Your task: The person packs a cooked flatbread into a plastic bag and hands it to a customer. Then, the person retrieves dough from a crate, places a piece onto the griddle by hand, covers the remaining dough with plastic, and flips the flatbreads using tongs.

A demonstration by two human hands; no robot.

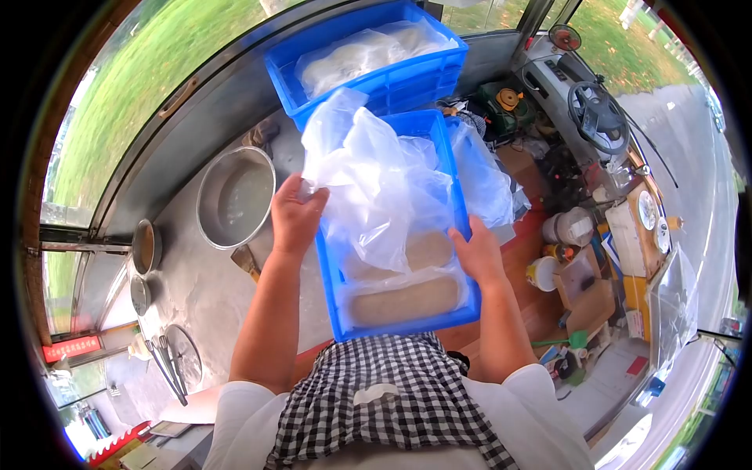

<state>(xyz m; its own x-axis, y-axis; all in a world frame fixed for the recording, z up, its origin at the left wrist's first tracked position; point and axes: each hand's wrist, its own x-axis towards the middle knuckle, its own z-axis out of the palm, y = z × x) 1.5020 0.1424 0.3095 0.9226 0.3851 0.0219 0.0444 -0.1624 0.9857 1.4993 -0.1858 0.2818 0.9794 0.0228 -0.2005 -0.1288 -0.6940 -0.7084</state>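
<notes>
My left hand (299,215) is closed on the edge of a crumpled clear plastic sheet (368,172), raised over a blue plastic crate (333,301). At the crate's right rim, my right hand (482,254) has its thumb toward the inside and fingers at the outer side, gripping the rim. Inside the near end lie pale beige slabs that look like dough (403,302), lined with clear film. The sheet hides most of the far half of the crate.
Behind stand stacked blue crates (415,74) with plastic-covered pale contents. A large metal basin (235,197) sits left on the metal counter (204,274), near a flat brush or scraper (246,261). Rightward are a steering wheel (598,117), a white bucket (542,274) and cardboard boxes (587,301).
</notes>
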